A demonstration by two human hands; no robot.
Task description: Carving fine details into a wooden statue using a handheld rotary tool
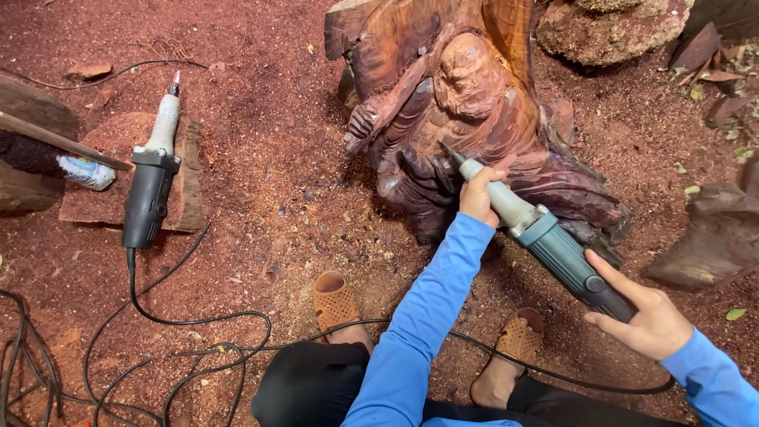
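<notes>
- Cables (158, 316) coil over sawdust-covered ground, near left.
- Spare die grinder (150, 186), dark body with pale nose, lies untouched on a flat wood slab (186, 202), far left; a stick (63, 142) crosses beside it.
- Wood carving (466, 119), a seated figure in reddish timber, stands far centre; face, arm and folds already shaped, lower parts look rough, so judged partly done.
- Left hand (478, 194) clasps the pale nose of the working grinder (545, 237), whose bit touches the figure's middle.
- Right hand (644, 316) wraps the grinder's dark rear end, near right.
- Sandalled feet (340, 304) rest below.
</notes>
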